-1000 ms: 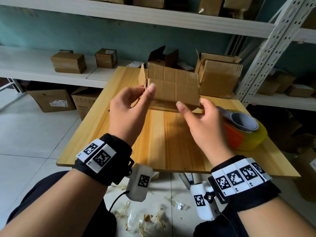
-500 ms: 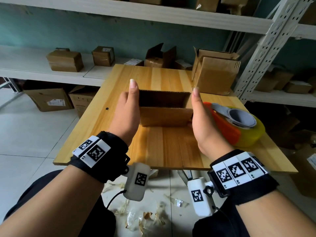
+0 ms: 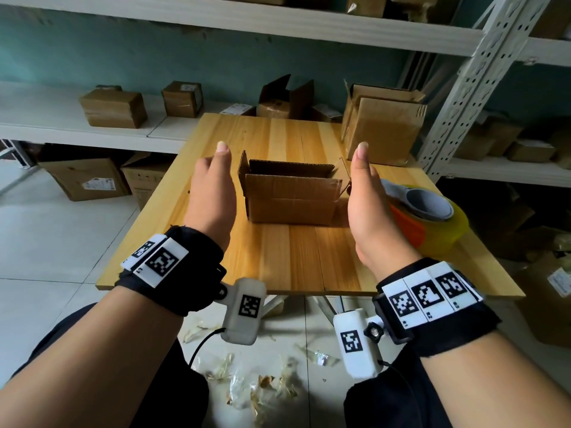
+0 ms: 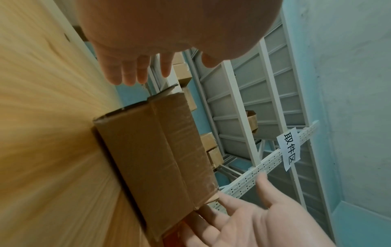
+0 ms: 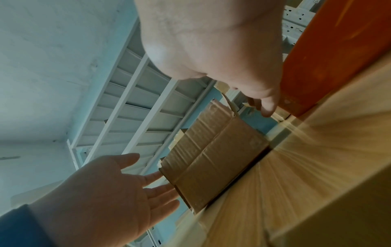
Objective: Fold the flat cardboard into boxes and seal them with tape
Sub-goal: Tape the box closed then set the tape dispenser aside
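Head camera shows us the change plainly: half a second ago our palms were pressed flat against the two short ends of the box (image 3: 292,193), and a second ago we held it up off the worktop (image 3: 278,251); now it stands on the wood on its own, and both hands have drawn apart from it. Our left hand (image 3: 213,193) hovers at the box's 9 o'clock and our right hand (image 3: 367,202) at its 3 o'clock, each with straight, relaxed fingers pointing away from us and holding nothing. From the wrist views the right fingertips seem to sit just beside the right end flap, though blur there leaves us unsure whether they touch it. We take this to mean the squaring-up is finished and the flat sheet is now a standing shell, so the top flaps would be the next thing to close before any taping. The box is small, plain brown corrugated card, open at the top, its four flaps upright, the short end ones leaning slightly outward, with a crease running across the near wall. It stands near the middle of the worktop, and the tape dispenser (image 3: 429,217), orange with a yellowish roll, lies at its 3 o'clock beyond our right hand, untouched.
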{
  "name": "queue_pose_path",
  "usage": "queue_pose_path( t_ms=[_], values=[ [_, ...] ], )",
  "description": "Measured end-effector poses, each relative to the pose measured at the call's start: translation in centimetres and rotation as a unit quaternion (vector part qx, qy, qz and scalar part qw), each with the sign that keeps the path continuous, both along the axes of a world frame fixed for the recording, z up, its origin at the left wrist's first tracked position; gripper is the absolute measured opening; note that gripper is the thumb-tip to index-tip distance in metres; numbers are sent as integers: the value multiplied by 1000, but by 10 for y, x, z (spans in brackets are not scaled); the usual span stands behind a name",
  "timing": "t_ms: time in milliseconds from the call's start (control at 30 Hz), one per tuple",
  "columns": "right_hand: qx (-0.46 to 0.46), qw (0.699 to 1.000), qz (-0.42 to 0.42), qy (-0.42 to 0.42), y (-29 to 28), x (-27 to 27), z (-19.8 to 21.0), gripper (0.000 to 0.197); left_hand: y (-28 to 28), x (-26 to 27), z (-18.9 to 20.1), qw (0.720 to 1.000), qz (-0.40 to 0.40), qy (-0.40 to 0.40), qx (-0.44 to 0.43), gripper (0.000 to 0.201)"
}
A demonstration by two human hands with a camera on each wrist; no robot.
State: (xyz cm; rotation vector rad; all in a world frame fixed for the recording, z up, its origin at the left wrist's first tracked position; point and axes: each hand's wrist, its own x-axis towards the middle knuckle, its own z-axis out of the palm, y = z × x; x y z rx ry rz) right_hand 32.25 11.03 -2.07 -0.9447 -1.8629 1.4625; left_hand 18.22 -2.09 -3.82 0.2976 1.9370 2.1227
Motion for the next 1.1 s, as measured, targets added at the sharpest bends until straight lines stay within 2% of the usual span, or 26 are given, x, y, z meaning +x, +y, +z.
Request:
queue_pose_path(
  t_ms=[133, 433, 767, 900, 1000, 1067, 1100],
  values=[
    [20, 999, -20, 34, 1, 7, 0, 73, -12, 1, 7, 1000, 21, -10, 19, 56],
    [16, 999, -42, 7, 2, 10, -3, 80, -26, 6, 18, 997, 4, -74, 19, 67],
    [15, 999, 8, -34, -13, -3, -9, 77, -8, 16, 9, 993, -71, -98, 16, 66],
    [21, 1000, 7, -19, -13, -6, -2, 76, 5, 22, 17, 995, -55, -75, 38, 71],
    [21, 1000, 0, 19, -4, -4, 14, 74, 20, 26, 33, 996, -49, -48, 49, 56],
    [24, 999, -20, 26, 7, 2, 27, 75, 33, 30, 50, 995, -75, -35, 57, 43],
    [25, 999, -28, 27, 14, 5, 32, 76, 38, 30, 57, 994, -92, -24, 59, 44]
  ],
)
